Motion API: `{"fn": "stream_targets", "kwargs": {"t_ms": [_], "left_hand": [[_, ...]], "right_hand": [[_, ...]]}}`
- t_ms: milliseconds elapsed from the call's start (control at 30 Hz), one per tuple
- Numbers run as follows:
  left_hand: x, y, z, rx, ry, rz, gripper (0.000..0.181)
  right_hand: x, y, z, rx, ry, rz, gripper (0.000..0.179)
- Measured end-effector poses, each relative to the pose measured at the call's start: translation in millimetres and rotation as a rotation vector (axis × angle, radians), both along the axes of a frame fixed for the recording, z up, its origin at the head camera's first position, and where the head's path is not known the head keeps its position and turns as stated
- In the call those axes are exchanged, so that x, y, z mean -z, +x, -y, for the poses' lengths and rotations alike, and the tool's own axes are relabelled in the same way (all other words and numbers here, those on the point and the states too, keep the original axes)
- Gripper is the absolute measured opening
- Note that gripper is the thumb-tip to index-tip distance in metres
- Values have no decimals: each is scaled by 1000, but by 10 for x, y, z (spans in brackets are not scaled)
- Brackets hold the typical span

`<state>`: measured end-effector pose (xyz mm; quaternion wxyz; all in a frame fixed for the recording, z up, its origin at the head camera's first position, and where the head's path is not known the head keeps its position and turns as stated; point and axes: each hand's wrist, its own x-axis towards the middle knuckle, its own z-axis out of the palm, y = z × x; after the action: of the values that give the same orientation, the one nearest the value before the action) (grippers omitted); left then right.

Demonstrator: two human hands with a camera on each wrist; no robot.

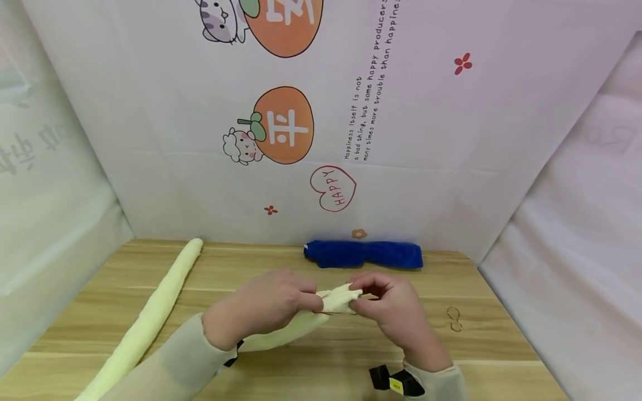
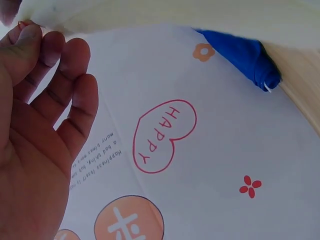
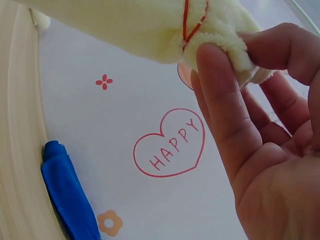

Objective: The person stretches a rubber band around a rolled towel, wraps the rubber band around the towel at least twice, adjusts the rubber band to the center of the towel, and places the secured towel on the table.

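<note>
A pale yellow rolled towel (image 1: 283, 337) is held up off the table, its bunched end lying between both hands. Around that end runs a thin red elastic band (image 3: 186, 22), two strands of it showing in the right wrist view. My left hand (image 1: 278, 298) pinches the roll at the band, thumb and forefinger together; an orange-red bit of band shows by its thumb in the left wrist view. With thumb and fingertips, my right hand (image 1: 396, 306) grips the soft end of the towel beyond the band.
A second pale yellow roll (image 1: 155, 312) lies lengthwise at the left of the wooden table (image 1: 496, 356). At the back, by the printed cloth wall (image 1: 426, 184), lies a blue rolled cloth (image 1: 393, 254). Loose elastic bands (image 1: 455, 319) lie right of my right hand.
</note>
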<state>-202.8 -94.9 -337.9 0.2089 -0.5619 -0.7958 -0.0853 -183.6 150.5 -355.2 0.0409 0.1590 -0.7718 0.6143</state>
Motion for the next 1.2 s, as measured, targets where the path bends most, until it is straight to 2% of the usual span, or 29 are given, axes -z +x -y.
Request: {"fn": "stream_targets", "kwargs": {"t_ms": [133,233,367,500,800,900,1033,1100,1200], "left_hand": [[20,19,57,19,6,21,16],[37,4,109,39,32,94,19],[69,-34,176,61,55,208,24],[107,-49,230,52,48,277,22],[156,-37,321,29,20,389,15],[175,-35,336,35,25,391,15],[168,-28,306,-13,68,336,15],[141,-9,263,-36,112,341,14],[88,60,181,-55,228,362,15]], "right_hand": [[-18,-2,-36,7,-15,30,19],[-29,3,-55,-12,-23,18,19],[-46,32,-77,-36,-18,-37,18],[-74,86,-97,-47,-11,-84,16],[-158,206,-117,-30,-50,-117,18],[-190,243,-112,-28,-66,-137,19],[-230,259,-68,4,-31,-144,18],[-249,248,-40,36,-8,-124,19],[-271,230,-8,113,10,-45,20]]}}
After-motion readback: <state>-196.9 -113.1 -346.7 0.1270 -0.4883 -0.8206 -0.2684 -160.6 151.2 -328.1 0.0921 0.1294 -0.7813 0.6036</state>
